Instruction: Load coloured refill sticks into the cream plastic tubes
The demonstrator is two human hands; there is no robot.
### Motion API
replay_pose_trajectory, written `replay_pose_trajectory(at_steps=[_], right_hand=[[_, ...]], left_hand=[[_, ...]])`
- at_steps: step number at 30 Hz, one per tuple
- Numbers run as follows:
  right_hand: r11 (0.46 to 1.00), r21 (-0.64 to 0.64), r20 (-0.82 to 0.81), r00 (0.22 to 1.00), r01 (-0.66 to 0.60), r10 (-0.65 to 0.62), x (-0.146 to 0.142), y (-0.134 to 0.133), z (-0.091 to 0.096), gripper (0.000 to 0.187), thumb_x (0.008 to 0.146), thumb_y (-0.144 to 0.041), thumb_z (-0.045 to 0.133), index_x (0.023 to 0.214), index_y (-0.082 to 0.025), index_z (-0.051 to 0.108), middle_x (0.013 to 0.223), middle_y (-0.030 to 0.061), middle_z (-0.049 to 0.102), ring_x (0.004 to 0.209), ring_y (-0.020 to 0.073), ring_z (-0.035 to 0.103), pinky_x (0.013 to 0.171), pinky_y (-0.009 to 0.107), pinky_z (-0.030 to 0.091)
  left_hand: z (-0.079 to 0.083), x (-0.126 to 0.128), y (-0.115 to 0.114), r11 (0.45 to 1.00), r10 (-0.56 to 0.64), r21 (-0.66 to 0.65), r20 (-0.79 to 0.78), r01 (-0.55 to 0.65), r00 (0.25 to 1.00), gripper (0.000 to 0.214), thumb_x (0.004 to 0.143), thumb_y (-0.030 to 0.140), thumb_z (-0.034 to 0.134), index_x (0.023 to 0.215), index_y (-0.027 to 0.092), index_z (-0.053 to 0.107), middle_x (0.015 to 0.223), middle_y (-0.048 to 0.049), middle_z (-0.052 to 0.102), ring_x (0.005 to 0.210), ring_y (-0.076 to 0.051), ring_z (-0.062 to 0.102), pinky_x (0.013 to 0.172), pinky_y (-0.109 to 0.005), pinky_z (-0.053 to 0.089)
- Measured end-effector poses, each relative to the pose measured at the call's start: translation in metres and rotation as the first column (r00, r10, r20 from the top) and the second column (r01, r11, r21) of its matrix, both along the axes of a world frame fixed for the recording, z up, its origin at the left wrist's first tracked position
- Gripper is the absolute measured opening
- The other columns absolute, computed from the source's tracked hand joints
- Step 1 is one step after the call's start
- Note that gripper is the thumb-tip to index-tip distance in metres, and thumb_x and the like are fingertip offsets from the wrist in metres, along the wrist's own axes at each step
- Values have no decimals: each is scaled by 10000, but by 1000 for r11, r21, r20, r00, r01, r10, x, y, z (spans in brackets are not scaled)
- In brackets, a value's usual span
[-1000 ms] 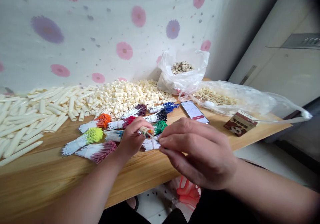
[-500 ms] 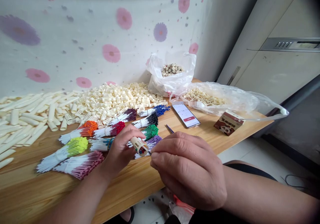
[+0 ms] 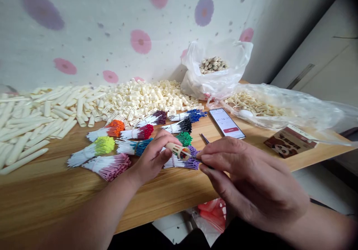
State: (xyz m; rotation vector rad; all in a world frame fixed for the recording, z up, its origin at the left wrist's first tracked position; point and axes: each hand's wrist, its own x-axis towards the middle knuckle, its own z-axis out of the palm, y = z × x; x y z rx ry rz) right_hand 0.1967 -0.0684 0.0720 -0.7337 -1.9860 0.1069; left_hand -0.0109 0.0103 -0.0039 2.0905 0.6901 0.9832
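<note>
Head view: left fingers [image 3: 167,142] closed round cream barrel [image 3: 173,149], long axis left-right, open end toward right hand [image 3: 251,179]. Right fingers [image 3: 208,157] pinched on thin refill [image 3: 195,158], tip just beside barrel mouth, above desk [image 3: 56,198], bundles [image 3: 109,166] left.

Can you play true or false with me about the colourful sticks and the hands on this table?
1. The left hand holds a cream tube. True.
2. The phone lies on the floor. False: it lies on the wooden table.
3. The right hand pinches a thin stick at the tube's end. True.
4. The orange bundle is in the white bag. False: it lies on the table among the other bundles.
5. The yellow-green bundle touches the phone. False: they lie far apart.
</note>
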Motion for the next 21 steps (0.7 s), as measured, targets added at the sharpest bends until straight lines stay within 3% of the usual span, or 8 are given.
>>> replay_pose_trajectory(at_steps=[10, 17, 21], right_hand=[[998, -66, -58, 998, 5, -9, -11, 6, -2, 203, 791, -46, 596, 949, -165, 642, 846, 62, 708, 810, 154, 677, 719, 247, 584], [994, -19, 88, 991, 107, -105, 0, -12, 13, 137, 813, -148, 611, 931, -198, 660, 849, 55, 712, 774, 171, 684, 691, 261, 602], [997, 22, 137, 988, 69, -72, 2, -14, 17, 120, 811, -161, 614, 911, -205, 663, 831, 50, 716, 770, 172, 690, 675, 251, 603]], left_hand=[[2, -2, 0, 1000, 7, -6, -14, -7, 1000, 494, 861, 608, 367, 949, 196, 625, 875, -53, 537, 859, -195, 503, 786, -321, 428], [4, -4, 0, 999, -34, -38, -5, 34, 999, 512, 868, 600, 362, 942, 183, 649, 893, -59, 549, 857, -190, 515, 788, -313, 425], [3, -4, 1, 995, -86, -46, 1, 86, 996, 496, 880, 582, 357, 939, 185, 648, 884, -55, 551, 848, -186, 513, 783, -308, 413]])
